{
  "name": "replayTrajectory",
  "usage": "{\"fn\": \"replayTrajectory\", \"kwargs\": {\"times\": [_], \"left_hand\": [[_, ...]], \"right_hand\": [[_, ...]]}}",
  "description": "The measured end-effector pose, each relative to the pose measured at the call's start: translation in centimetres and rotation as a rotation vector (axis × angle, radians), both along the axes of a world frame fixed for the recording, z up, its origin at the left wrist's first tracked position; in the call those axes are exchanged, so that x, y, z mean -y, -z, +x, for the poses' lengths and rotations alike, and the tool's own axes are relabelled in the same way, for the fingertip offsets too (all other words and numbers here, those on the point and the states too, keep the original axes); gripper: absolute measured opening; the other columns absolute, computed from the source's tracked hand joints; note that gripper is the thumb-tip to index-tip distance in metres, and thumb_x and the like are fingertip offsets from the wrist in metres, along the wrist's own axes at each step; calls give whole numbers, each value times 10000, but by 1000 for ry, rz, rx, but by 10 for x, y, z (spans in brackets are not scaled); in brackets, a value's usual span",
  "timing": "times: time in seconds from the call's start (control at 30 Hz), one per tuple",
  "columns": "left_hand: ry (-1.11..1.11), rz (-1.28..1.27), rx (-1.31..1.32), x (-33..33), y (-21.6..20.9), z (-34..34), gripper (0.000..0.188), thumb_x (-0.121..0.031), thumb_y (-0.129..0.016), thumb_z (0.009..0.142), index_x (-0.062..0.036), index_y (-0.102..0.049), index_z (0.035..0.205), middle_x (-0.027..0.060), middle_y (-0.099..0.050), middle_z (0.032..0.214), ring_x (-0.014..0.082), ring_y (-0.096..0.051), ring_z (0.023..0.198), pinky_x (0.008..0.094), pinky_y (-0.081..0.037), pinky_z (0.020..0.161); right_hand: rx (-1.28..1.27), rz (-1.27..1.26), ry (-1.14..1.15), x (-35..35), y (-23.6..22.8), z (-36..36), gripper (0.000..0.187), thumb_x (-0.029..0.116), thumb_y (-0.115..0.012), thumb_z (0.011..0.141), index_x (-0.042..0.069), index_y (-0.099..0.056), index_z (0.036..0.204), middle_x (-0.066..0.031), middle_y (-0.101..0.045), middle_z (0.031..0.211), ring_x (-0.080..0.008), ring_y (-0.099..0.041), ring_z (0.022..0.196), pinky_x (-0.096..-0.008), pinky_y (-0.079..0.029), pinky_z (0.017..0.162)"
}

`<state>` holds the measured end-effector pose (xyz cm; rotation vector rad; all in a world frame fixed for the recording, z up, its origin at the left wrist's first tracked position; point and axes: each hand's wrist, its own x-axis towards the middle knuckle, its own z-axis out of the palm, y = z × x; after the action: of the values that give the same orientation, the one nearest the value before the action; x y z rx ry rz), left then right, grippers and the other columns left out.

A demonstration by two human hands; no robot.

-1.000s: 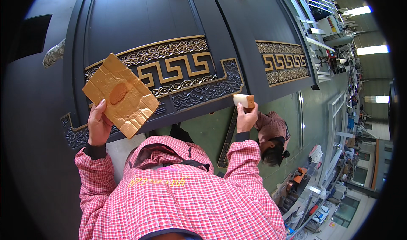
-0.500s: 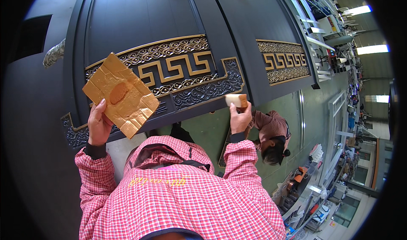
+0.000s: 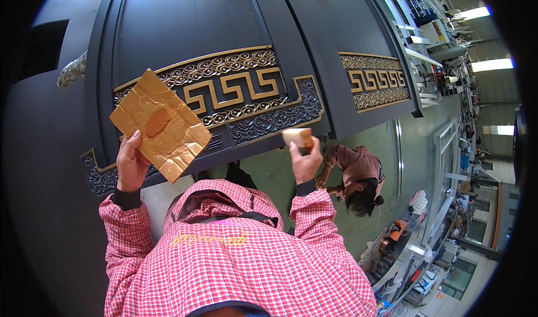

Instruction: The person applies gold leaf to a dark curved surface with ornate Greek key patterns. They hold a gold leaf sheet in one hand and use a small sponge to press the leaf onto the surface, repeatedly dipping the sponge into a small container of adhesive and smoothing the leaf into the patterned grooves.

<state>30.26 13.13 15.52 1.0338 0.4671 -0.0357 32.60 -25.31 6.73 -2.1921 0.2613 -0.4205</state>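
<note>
In my left hand [image 3: 131, 163] I grip a gold-coated sheet of cardboard [image 3: 179, 135] by its lower left edge, thumb on top. A darker oval patch of gold paint lies near the sheet's middle. My right hand [image 3: 306, 163] pinches a small sponge block [image 3: 297, 137], pale on one side and gold-brown on the other. The sponge is close to the near edge of a large dark grey door panel [image 3: 196, 20]; whether it touches is unclear. On the panel runs a gold key-pattern relief [image 3: 232, 91], with a dark scrollwork moulding [image 3: 269, 118] edged in gold below it.
A second panel section with a gold relief band [image 3: 374, 81] stands to the right. Beyond my right arm another person [image 3: 356, 177] bends low over the green floor [image 3: 269, 168]. Metal frames [image 3: 445, 149] and a cluttered row of tools and parts [image 3: 392, 244] line the right side.
My right hand with the sponge has moved left along the panel's near edge. The other person's arms now show more. My left hand and the cardboard stay nearly still.
</note>
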Motion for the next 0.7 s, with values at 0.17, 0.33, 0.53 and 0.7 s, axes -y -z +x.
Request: {"fn": "replayTrajectory", "kwargs": {"times": [0.17, 0.33, 0.53, 0.7], "left_hand": [[-65, 13, -51, 8, -6, 4, 328, -218, -426, 961, -33, -440, 1232, 59, -634, 988, 75, -631, 709, 168, -497, 546], [4, 8, -6, -4, 4, -1, 319, -219, -428, 960, -34, -455, 1218, 46, -642, 941, 41, -596, 626, 142, -458, 496], [-68, 27, -43, 4, -5, 0, 320, -220, -430, 958, -30, -458, 1215, 45, -642, 940, 43, -595, 624, 144, -457, 495], [31, -19, 32, -12, 13, -5, 323, -217, -430, 959, -28, -451, 1220, 53, -637, 964, 67, -621, 676, 167, -489, 529]], "right_hand": [[-7, 1, 213, 27, 3, 24, 347, 96, -730, 729, -16, -541, 998, -113, -658, 852, -217, -657, 763, -318, -511, 700], [-81, 7, 129, 14, 11, 13, 346, 126, -736, 723, 28, -557, 1001, -132, -657, 845, -256, -654, 754, -344, -512, 704], [-61, -38, -61, -23, -2, -11, 380, 151, -755, 704, 25, -558, 1003, -142, -655, 840, -253, -654, 755, -352, -511, 695], [-40, -30, 175, 15, 9, 10, 366, 129, -734, 725, -5, -544, 1008, -132, -655, 869, -248, -655, 759, -336, -516, 694]]}}
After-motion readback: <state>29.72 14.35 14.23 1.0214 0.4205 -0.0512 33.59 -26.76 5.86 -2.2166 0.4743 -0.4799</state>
